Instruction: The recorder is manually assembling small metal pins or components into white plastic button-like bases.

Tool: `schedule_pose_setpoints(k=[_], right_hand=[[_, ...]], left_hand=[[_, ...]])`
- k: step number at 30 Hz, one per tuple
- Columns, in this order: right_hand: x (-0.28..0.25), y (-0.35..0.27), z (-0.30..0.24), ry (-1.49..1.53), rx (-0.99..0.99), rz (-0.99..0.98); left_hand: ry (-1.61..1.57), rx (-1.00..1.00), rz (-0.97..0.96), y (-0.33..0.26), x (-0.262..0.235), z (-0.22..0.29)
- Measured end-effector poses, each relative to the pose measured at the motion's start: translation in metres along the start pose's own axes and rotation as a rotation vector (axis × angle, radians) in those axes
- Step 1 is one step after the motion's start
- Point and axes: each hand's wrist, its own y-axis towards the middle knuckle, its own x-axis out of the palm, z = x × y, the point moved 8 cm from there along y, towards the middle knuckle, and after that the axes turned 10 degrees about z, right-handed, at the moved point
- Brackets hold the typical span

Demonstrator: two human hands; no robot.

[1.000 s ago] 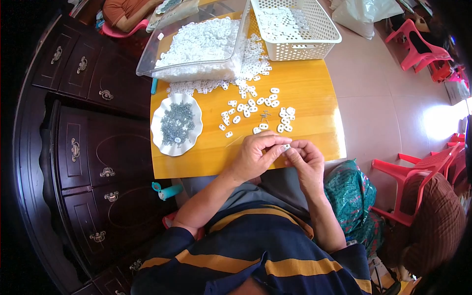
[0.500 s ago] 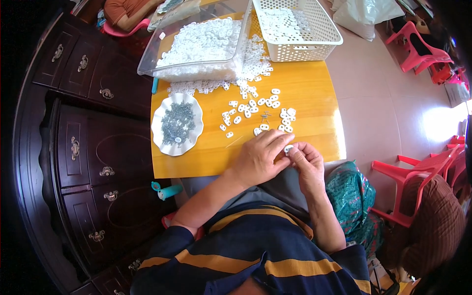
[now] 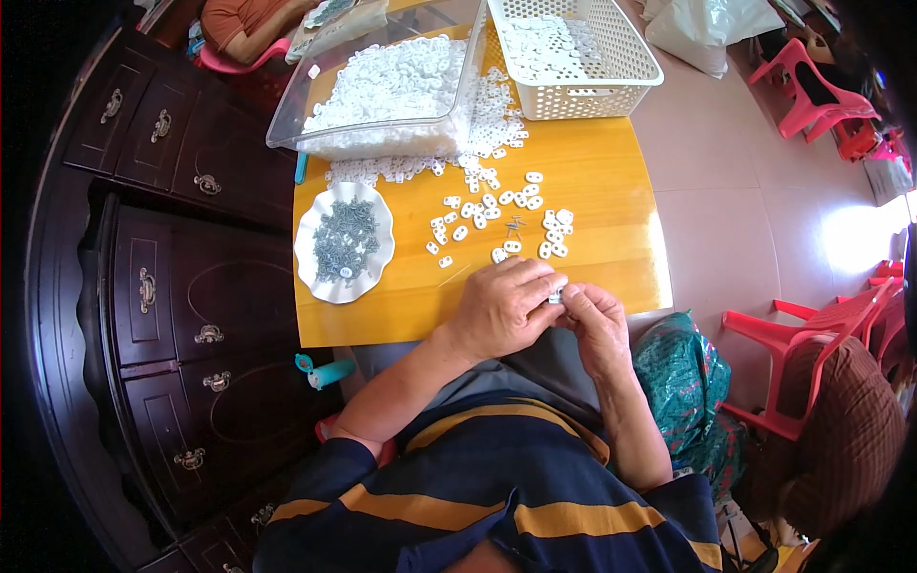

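Over the table's near edge, my left hand [image 3: 504, 304] and my right hand [image 3: 596, 323] meet fingertip to fingertip. Both are closed on one small white plastic piece [image 3: 556, 295], mostly covered by the fingers. Just beyond them lie several white oval pieces with two holes [image 3: 480, 219], with another cluster of white pieces [image 3: 557, 229] to the right. A few small metal screws or nails [image 3: 516, 227] rest between these groups. To the left, a white scalloped dish [image 3: 384, 239] holds a heap of grey metal screws or nails [image 3: 346, 239].
A clear plastic bin [image 3: 382, 139] full of white pieces stands at the back, with more spilled around it. Beside it is a cream perforated basket [image 3: 583, 100]. Dark drawers [image 3: 153, 258] line the left. A green bag [image 3: 676, 377] and red chair [image 3: 798, 344] are right.
The small white piece has tilted and shifted slightly toward my left fingers. My right hand has turned a little, with its fingers drawn in closer.
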Motion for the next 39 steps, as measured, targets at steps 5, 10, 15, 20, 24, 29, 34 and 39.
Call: schedule_pose_setpoints(k=[5,10,15,20,24,29,34,39], right_hand=[[0.0,-0.001,-0.004,0.027,-0.046,0.028],[0.001,-0.003,-0.008,0.007,-0.11,0.036],[0.0,-0.003,-0.007,-0.053,-0.138,0.06],[0.003,-0.003,-0.005,-0.089,-0.174,0.043],[0.001,-0.003,-0.003,-0.092,-0.186,0.02],[0.0,-0.002,-0.004,-0.075,-0.163,0.032],[0.004,0.004,-0.003,-0.044,-0.14,0.015],[0.017,-0.003,-0.011,-0.165,-0.123,0.059]], left_hand=[[-0.012,0.028,0.02,0.0,0.001,0.001],[-0.028,0.054,0.061,-0.002,0.0,0.0],[-0.024,0.066,0.06,-0.002,0.0,-0.001],[-0.024,0.014,0.021,-0.004,0.003,-0.004],[-0.059,-0.013,0.019,-0.005,0.003,-0.006],[-0.106,-0.051,0.007,-0.003,0.005,-0.011],[-0.148,-0.1,-0.023,-0.004,0.004,-0.021],[-0.162,-0.077,-0.049,-0.013,0.001,-0.02]])
